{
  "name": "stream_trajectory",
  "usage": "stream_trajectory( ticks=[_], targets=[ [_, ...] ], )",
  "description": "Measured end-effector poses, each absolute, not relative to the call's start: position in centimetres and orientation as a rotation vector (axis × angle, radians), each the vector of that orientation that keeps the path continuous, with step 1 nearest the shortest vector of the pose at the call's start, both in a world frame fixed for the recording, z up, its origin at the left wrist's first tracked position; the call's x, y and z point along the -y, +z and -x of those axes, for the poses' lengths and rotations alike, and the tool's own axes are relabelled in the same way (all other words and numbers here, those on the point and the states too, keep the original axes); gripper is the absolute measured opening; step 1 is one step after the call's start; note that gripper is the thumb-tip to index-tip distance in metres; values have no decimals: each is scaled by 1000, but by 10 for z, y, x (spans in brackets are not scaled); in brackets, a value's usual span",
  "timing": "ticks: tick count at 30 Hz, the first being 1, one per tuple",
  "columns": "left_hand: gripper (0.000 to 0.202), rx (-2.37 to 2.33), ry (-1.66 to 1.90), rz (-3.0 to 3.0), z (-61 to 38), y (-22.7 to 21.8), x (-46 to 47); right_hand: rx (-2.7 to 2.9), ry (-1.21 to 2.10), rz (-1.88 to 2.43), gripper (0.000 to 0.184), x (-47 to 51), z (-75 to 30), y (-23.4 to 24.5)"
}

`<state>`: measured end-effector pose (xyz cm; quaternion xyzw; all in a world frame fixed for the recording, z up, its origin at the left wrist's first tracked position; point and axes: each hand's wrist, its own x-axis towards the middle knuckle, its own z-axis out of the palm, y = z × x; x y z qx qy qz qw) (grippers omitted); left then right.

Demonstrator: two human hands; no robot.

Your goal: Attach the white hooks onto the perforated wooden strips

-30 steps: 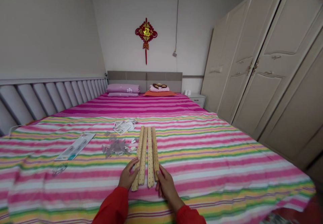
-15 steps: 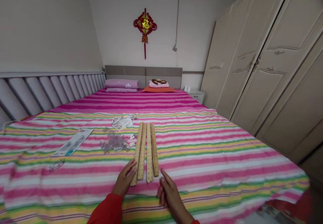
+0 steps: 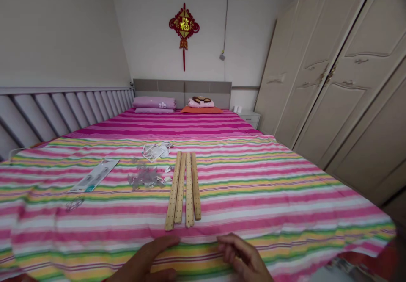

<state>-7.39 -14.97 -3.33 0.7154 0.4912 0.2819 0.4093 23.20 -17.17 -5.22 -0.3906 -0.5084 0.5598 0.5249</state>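
Several long pale wooden strips [image 3: 189,193] dotted with small dark marks lie side by side on the striped bed sheet [image 3: 285,214]. Below their near ends, my left hand [image 3: 146,258] is spread, thumb and fingers apart, holding nothing. To its right, my right hand [image 3: 241,256] hovers over the sheet with fingers loosely bent and a gap between them; nothing shows in it. Neither hand touches the strips. Left of the strips sits a pile of small clear plastic pieces [image 3: 146,178], too fine to make out singly.
Flat clear packets [image 3: 155,151] lie behind the pile. Further left are a long blister card [image 3: 95,176] and a thin wire-like bundle [image 3: 75,203]. Folded bedding [image 3: 154,103] rests by the headboard [image 3: 165,86]; a wardrobe [image 3: 317,83] stands along the right.
My left hand has come off the leftmost strip and moved back toward me. My right hand has also drawn back and to the right. The strips lie as before.
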Motion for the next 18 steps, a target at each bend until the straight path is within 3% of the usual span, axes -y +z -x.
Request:
stream_trajectory(
  ticks=[3, 5, 7, 9, 12, 18],
  targets=[
    [53, -1107, 852, -1766, 58, 24, 145, 1255, 1237, 808, 68, 160, -239, 5],
    [68, -1051, 1019, -1727, 48, 49, 136, 1236, 1148, 738, 75, 156, -239, 36],
    [89, -1011, 1235, -1640, 41, 62, 123, 1191, 1038, 710, 76, 152, -236, 57],
    [96, -1041, 1376, -1534, 36, 65, 111, 1146, 975, 727, 76, 145, -234, 68],
    [88, -1198, 1409, -1410, 34, 57, 99, 1054, 942, 809, 72, 127, -235, 60],
    [77, -1572, 1251, -1285, 42, 15, 80, 880, 1134, 1107, 67, 87, -239, 3]
  ],
)
